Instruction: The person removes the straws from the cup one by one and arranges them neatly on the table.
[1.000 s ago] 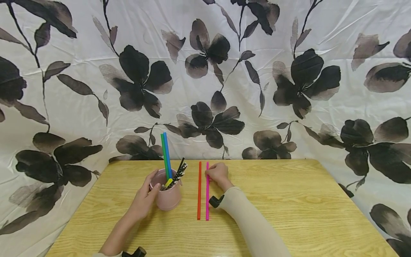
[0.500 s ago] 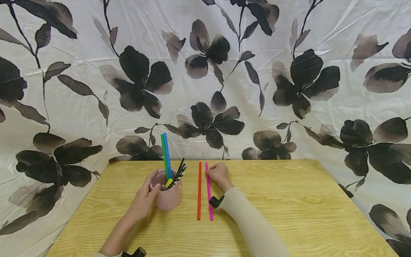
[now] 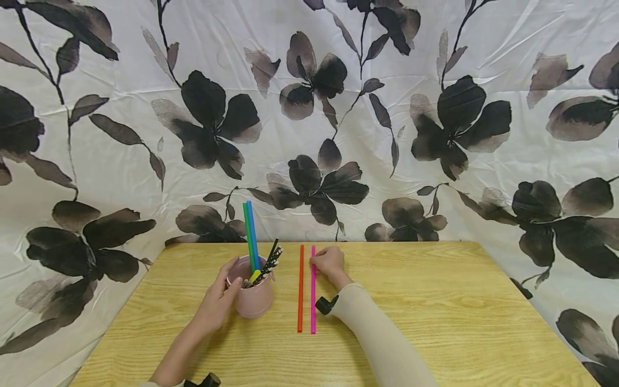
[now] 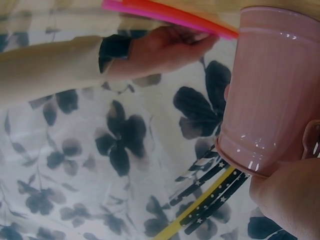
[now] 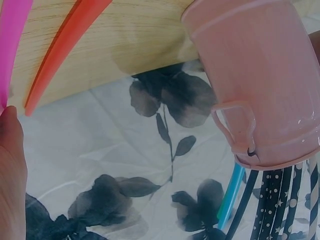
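Note:
My left hand (image 3: 217, 298) grips the side of a pink cup (image 3: 253, 302), thumb near the rim. Out of the cup stick a green straw (image 3: 249, 231), a blue straw (image 3: 253, 236), a yellow straw (image 3: 254, 275) and several black patterned straws (image 3: 272, 262). Right of the cup, a red straw (image 3: 301, 290) lies on the table, pointing away from me. Beside it and almost parallel, with a small gap, lies a magenta straw (image 3: 313, 306). My right hand (image 3: 330, 264) pinches the magenta straw near its far end. In the right wrist view the cup shows a small looped handle (image 5: 237, 122).
The wooden table (image 3: 425, 301) reaches back to a white cloth (image 3: 382, 177) with dark flowers, hanging behind its far edge. Black wrist cameras sit on both forearms; the right one (image 3: 326, 305) is close beside the magenta straw.
The magenta straw's near end swung right, away from the red straw, then came back left to lie nearly parallel. My left hand and the cup have stayed in place.

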The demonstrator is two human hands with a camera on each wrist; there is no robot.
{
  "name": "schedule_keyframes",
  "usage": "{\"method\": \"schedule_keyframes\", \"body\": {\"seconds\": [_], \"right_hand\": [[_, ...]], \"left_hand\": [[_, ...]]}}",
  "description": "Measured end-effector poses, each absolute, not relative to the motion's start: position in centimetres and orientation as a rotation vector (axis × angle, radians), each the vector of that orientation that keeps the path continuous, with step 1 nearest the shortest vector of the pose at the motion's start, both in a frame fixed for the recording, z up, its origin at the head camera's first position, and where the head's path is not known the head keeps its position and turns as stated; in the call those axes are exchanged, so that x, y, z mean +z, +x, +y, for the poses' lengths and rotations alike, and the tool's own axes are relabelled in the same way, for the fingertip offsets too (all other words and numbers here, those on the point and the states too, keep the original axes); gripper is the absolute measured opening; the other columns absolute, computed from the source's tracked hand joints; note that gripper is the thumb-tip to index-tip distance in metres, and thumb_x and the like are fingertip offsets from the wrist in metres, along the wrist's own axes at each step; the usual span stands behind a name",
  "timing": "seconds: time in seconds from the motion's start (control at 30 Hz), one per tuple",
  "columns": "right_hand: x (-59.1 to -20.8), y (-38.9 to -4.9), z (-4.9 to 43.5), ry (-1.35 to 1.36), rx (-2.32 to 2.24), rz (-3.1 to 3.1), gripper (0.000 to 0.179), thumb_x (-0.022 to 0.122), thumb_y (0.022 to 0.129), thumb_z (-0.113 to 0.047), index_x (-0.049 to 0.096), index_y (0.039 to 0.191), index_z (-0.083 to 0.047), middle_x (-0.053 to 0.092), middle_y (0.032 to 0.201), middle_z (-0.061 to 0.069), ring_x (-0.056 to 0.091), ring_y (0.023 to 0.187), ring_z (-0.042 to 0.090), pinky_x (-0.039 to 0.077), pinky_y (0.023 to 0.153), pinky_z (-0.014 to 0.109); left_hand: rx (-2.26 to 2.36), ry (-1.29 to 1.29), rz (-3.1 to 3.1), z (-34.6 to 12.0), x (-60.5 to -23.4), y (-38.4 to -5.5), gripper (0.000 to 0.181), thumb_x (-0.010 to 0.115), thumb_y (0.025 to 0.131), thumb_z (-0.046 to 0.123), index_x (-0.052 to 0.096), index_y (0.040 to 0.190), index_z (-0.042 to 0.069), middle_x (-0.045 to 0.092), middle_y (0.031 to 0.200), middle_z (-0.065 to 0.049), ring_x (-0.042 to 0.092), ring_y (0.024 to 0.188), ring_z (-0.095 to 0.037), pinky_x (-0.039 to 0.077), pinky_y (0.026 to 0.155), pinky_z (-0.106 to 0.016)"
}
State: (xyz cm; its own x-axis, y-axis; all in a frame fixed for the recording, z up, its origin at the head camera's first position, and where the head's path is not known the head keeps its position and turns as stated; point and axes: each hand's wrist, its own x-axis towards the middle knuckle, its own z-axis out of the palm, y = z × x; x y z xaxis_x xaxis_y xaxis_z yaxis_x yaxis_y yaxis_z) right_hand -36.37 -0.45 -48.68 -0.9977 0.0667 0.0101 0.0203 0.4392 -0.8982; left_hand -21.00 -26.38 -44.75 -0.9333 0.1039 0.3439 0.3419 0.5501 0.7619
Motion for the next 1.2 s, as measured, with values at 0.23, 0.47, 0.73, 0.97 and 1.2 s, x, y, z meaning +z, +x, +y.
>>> {"method": "schedule_keyframes", "body": {"seconds": [0.23,0.47,0.73,0.97,1.2], "right_hand": [[-48.9,-36.4,-0.3,-0.082,1.661,-2.618,0.013,0.072,0.067,-0.011,0.067,0.074,-0.002,0.059,0.06,0.007,0.057,0.043,0.014,0.047,0.042,0.024],[-48.9,-36.3,-0.2,-0.131,1.799,-2.566,0.013,0.071,0.071,-0.012,0.068,0.077,-0.001,0.061,0.064,0.009,0.059,0.047,0.015,0.048,0.044,0.026],[-48.0,-35.5,0.1,-0.093,1.99,-2.451,0.017,0.068,0.074,-0.015,0.068,0.085,-0.001,0.063,0.072,0.015,0.062,0.06,0.026,0.051,0.052,0.034],[-45.5,-33.5,0.1,0.079,2.006,-2.374,0.018,0.067,0.076,-0.014,0.069,0.089,-0.002,0.064,0.076,0.01,0.06,0.072,0.037,0.05,0.059,0.041],[-41.0,-29.4,-0.1,0.398,2.059,-2.293,0.015,0.065,0.078,-0.009,0.067,0.089,0.001,0.064,0.075,0.012,0.059,0.055,0.02,0.051,0.053,0.035]], "left_hand": [[-1.342,-0.371,-2.528,-25.1,-42.7,-19.5,0.046,0.037,0.096,0.021,0.022,0.139,0.011,0.027,0.138,-0.019,0.029,0.121,-0.04,0.027,0.091,-0.057],[-1.336,-0.366,-2.53,-25.3,-43.1,-19.7,0.046,0.036,0.096,0.022,0.021,0.139,0.012,0.027,0.138,-0.018,0.029,0.121,-0.039,0.027,0.091,-0.057],[-1.328,-0.376,-2.527,-25.8,-43.3,-20.0,0.047,0.039,0.095,0.022,0.022,0.139,0.017,0.029,0.137,-0.016,0.032,0.119,-0.039,0.031,0.088,-0.057],[-1.337,-0.392,-2.54,-26.7,-45.3,-21.4,0.047,0.039,0.095,0.023,0.022,0.139,0.018,0.028,0.139,-0.013,0.03,0.121,-0.037,0.029,0.089,-0.057],[-1.311,-0.38,-2.523,-26.7,-45.9,-21.7,0.047,0.038,0.095,0.025,0.02,0.139,0.024,0.027,0.139,-0.012,0.031,0.12,-0.037,0.03,0.088,-0.057]]}}
